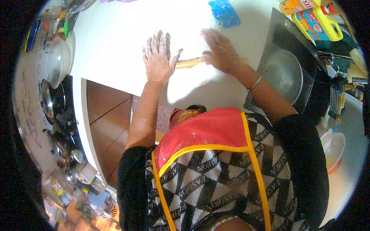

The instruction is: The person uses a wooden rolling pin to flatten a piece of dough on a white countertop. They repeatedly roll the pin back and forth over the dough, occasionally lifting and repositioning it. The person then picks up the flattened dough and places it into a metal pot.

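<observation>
A wooden rolling pin (188, 63) lies crosswise on the white countertop (115, 52). My left hand (158, 57) is flat at the pin's left end, palm down, fingers extended and spread. Palm down over the right part of the pin is my right hand (221, 52), its fingers stretched forward; a bit of the pin shows past the wrist. White powder coats the fingers of both hands. Between and around them the surface is too bright to tell the outline of any dough. A blue flat object (225, 14) with white smears lies beyond my right hand.
To the right, a wide metal pan (281, 76) sits on a black cooktop (267, 55). Behind it stands a yellow jug (318, 24) with a red cap. A translucent bowl (58, 62) and a dark lidded pan (49, 101) are on the left. The counter's front edge runs before me.
</observation>
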Demonstrator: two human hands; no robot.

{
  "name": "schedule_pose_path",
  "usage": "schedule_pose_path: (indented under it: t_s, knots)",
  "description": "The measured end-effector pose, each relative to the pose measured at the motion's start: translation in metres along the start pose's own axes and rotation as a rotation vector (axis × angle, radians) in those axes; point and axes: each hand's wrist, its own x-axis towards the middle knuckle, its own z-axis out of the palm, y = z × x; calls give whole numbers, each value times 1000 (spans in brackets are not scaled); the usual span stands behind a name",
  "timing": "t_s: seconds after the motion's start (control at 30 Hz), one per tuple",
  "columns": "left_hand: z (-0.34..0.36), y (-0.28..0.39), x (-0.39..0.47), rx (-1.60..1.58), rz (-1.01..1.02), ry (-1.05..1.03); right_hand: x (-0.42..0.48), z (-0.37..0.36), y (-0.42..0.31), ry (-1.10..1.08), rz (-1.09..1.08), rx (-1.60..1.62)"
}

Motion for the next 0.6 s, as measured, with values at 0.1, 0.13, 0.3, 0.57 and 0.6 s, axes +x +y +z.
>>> schedule_pose_path:
  t_s: [0.1, 0.13, 0.3, 0.57, 0.6]
  knots:
    - [6, -1, -2, -23, 32, -40, -11, -13, -5, -182, 63, 53]
    - [6, 2, -22, -16, 56, -90, -27, -14, -11, -212, -1, 16]
    - [5, 10, -81, -240, 159, -149, -72, -21, -33, -241, -68, 1]
    - [-5, 22, -61, -288, 453, -113, -68, -42, -32, -337, -119, 37]
    - [-5, 20, -64, -285, 426, -122, -70, -42, -31, -363, -115, 37]
